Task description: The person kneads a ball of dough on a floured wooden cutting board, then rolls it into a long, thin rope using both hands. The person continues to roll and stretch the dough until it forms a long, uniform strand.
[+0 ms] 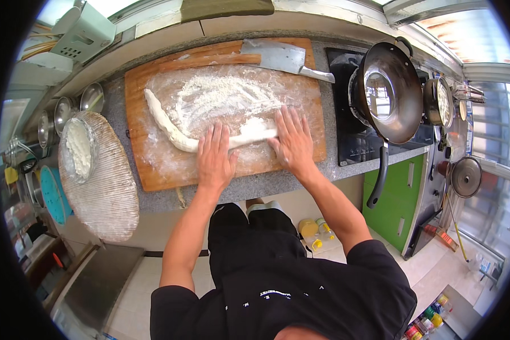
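A long rope of pale dough [169,127] lies across the floured wooden board [144,170]. It curves from the upper left down toward the middle, then runs right beneath both palms. My left hand [214,156] presses flat on its middle stretch, fingers extended. Over the right end rests my right hand [292,141], palm down with fingers spread, hiding the tip of the rope. Loose flour [226,93] is spread thickly just beyond the hands. At the board's far edge lie a wooden rolling pin [209,61] and a cleaver [277,55] with its handle pointing right.
Right of the board, a wok [392,93] sits on the black cooktop [345,136], its handle [379,175] jutting over the counter edge. A bowl of flour [79,150] rests on a round ribbed lid [105,198] at left. Oil bottles [314,235] stand on the floor.
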